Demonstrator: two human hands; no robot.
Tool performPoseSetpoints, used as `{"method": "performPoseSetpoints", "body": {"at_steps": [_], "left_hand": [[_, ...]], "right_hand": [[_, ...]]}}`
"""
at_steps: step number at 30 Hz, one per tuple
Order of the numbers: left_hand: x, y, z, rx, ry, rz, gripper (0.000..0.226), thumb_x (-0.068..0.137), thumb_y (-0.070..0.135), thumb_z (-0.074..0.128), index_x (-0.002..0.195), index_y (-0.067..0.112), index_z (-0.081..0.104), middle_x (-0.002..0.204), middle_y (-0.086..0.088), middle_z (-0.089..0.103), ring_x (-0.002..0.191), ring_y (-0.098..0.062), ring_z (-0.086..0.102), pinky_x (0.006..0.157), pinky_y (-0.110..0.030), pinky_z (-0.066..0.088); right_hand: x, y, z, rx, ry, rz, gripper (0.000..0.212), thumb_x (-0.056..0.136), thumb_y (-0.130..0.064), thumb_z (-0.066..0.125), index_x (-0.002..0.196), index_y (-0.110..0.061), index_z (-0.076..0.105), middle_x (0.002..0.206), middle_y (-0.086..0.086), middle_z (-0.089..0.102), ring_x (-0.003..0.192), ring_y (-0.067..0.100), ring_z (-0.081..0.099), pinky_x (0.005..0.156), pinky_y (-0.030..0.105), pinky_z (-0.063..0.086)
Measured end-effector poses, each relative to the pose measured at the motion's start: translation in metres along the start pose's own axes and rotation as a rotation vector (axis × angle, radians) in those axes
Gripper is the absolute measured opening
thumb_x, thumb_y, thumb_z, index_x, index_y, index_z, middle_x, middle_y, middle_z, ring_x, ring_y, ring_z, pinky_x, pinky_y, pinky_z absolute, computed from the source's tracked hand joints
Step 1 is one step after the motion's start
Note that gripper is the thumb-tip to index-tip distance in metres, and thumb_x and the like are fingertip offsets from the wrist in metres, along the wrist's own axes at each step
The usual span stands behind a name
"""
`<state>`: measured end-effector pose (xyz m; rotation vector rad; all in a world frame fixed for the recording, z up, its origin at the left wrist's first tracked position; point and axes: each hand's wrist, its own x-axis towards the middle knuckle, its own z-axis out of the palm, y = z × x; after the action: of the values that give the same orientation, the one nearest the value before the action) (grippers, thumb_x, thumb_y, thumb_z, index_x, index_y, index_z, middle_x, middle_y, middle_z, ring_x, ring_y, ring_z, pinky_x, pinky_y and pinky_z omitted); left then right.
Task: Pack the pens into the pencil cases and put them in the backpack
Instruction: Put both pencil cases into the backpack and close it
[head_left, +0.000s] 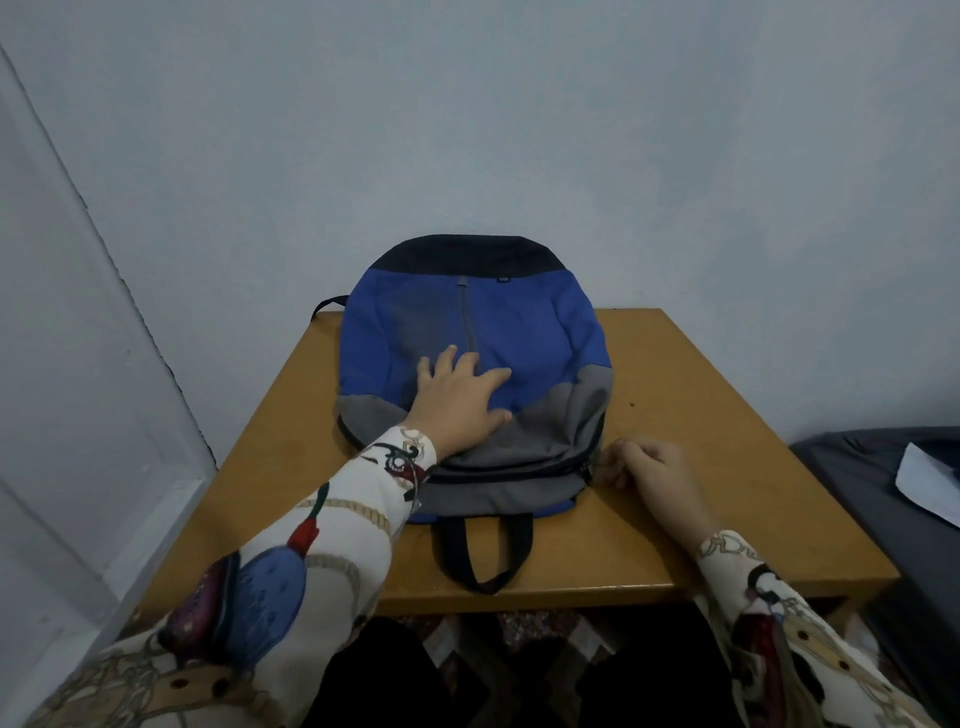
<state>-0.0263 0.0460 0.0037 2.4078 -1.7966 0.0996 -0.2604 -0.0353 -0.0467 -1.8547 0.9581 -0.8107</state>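
my left hand (460, 397) flat, fingers spread on backpack (524, 332) | my right hand (644, 465) curled at its zipper end, grip unclear | backpack lies on tabletop (727, 415)

A room in a home, it seems, likely a bedroom or study corner. A small wooden surface (701, 415) stands pushed against a plain pale-blue painted wall (519, 130). A white door (62, 364) is at the left. At the right edge lies dark bedding (857, 478) with a sheet of paper (930, 480) on it. Patterned floor (519, 631) shows beneath.
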Motion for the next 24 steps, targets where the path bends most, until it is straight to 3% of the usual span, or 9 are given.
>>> {"method": "performPoseSetpoints", "body": {"at_steps": [2, 4, 6, 8, 13, 18, 24], "left_hand": [[-0.013, 0.013, 0.003, -0.105, 0.260, 0.113, 0.038, 0.090, 0.044, 0.058, 0.125, 0.027, 0.057, 0.122, 0.000, 0.053, 0.123, -0.025, 0.041, 0.106, -0.042, 0.025], [-0.029, 0.029, 0.009, -0.231, 0.425, 0.210, 0.018, 0.087, 0.039, 0.064, 0.092, 0.022, 0.065, 0.091, 0.004, 0.055, 0.097, -0.021, 0.049, 0.091, -0.038, 0.035], [-0.043, 0.047, 0.016, -0.267, 0.455, 0.261, 0.028, 0.085, 0.043, 0.063, 0.069, 0.020, 0.061, 0.073, 0.006, 0.051, 0.082, -0.019, 0.047, 0.079, -0.035, 0.035], [-0.052, 0.063, 0.023, -0.229, 0.438, 0.276, 0.039, 0.084, 0.049, 0.061, 0.060, 0.018, 0.062, 0.065, 0.006, 0.047, 0.076, -0.020, 0.047, 0.073, -0.034, 0.034], [-0.054, 0.091, 0.031, -0.091, 0.291, 0.130, 0.052, 0.090, 0.059, 0.051, 0.077, 0.013, 0.071, 0.083, -0.002, 0.062, 0.095, -0.024, 0.049, 0.086, -0.039, 0.034], [-0.052, 0.101, 0.028, -0.038, 0.330, 0.022, 0.052, 0.089, 0.059, 0.052, 0.085, 0.012, 0.074, 0.089, -0.005, 0.066, 0.099, -0.026, 0.050, 0.086, -0.042, 0.035], [-0.050, 0.104, 0.028, -0.168, 0.277, -0.058, 0.034, 0.094, 0.039, 0.049, 0.090, 0.013, 0.071, 0.098, -0.004, 0.064, 0.103, -0.026, 0.047, 0.089, -0.042, 0.032]], "right_hand": [[0.007, -0.003, 0.000, 0.070, 0.037, 0.093, 0.035, 0.099, -0.011, 0.050, 0.074, 0.006, 0.068, 0.048, -0.004, 0.059, 0.047, 0.003, 0.052, 0.054, 0.021, 0.042], [0.013, -0.006, 0.001, 0.118, 0.036, 0.159, 0.036, 0.099, -0.017, 0.055, 0.070, 0.001, 0.067, 0.044, -0.006, 0.056, 0.041, 0.004, 0.047, 0.045, 0.018, 0.037], [0.017, -0.011, 0.003, 0.135, 0.028, 0.195, 0.037, 0.097, -0.028, 0.060, 0.068, -0.005, 0.067, 0.043, -0.007, 0.056, 0.038, 0.004, 0.043, 0.040, 0.017, 0.035], [0.019, -0.015, 0.004, 0.137, 0.025, 0.216, 0.039, 0.095, -0.032, 0.063, 0.068, -0.004, 0.067, 0.042, -0.006, 0.056, 0.034, 0.003, 0.041, 0.037, 0.016, 0.033], [0.022, -0.017, 0.003, 0.150, 0.018, 0.273, 0.033, 0.090, -0.026, 0.069, 0.073, 0.002, 0.067, 0.062, 0.009, 0.061, 0.041, 0.009, 0.042, 0.038, 0.017, 0.035], [0.023, -0.018, 0.002, 0.138, -0.004, 0.300, 0.036, 0.086, -0.025, 0.074, 0.065, 0.000, 0.061, 0.041, -0.002, 0.051, 0.034, 0.008, 0.039, 0.037, 0.016, 0.033], [0.024, -0.017, 0.002, 0.159, -0.008, 0.295, 0.032, 0.088, -0.022, 0.072, 0.065, -0.002, 0.060, 0.037, -0.008, 0.050, 0.031, 0.003, 0.038, 0.037, 0.014, 0.032]]}}
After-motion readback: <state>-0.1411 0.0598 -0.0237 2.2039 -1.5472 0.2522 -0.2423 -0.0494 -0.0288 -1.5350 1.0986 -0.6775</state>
